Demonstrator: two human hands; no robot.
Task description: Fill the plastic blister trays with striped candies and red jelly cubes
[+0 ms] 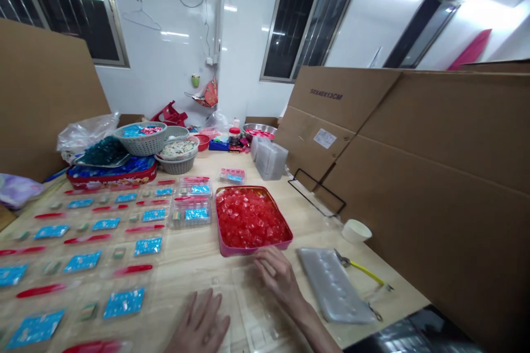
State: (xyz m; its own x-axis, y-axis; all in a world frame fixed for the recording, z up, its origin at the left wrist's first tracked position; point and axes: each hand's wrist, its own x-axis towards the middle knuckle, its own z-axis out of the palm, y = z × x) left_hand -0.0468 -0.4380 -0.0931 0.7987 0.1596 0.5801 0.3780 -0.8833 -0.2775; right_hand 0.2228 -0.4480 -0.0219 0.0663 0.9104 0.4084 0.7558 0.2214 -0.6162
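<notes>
Two open hands, nothing gripped: left hand (199,322) lay palm-down on clear blister sheet (252,300) at bottom edge of view, right hand (277,278) had fingertips at front rim of pink tin (236,251) of red cubes (248,218). Strip of wood table (194,256) left of hand. Bagged plastic trays (333,287), yellow-handled tool (364,271) right, rows of blue cards (123,303) left.

A wooden table (188,256) bears a pink tray (236,251) and plastic packs (123,303)
</notes>
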